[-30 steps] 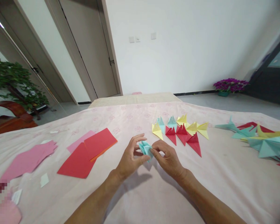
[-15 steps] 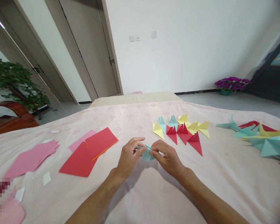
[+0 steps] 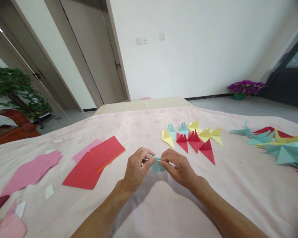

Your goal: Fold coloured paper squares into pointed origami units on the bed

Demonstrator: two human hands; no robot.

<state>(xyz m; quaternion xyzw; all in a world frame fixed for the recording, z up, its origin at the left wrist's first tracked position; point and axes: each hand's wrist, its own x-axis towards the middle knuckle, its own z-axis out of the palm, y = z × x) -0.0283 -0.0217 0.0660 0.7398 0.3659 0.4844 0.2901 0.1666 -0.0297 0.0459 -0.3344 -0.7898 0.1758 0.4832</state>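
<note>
A small light-blue folded paper [image 3: 158,167] is held between my two hands over the middle of the table. My left hand [image 3: 139,167] pinches its left side between thumb and fingers. On the other side, my right hand [image 3: 178,168] pinches its right edge, thumb and index finger close together. A narrow folded ridge runs along the top between the fingertips; the outer parts of the paper are hidden by the fingers. Just beyond my right hand stand folded paper pieces: a red one [image 3: 207,151], a yellow one [image 3: 168,138] and a blue one [image 3: 183,128], among several others.
Red paper sheets [image 3: 84,168] and a stack of pink paper [image 3: 31,172] lie to the left. White scraps [image 3: 49,191] are scattered near them. At the far right is a pile of larger folded paper birds [image 3: 285,152]. A pink flowered cloth [image 3: 149,211] covers the table.
My left hand's index finger has come down onto the paper's top edge, closing its pinch. The top of the blue paper now shows as a narrow ridge. The view has shifted slightly.
</note>
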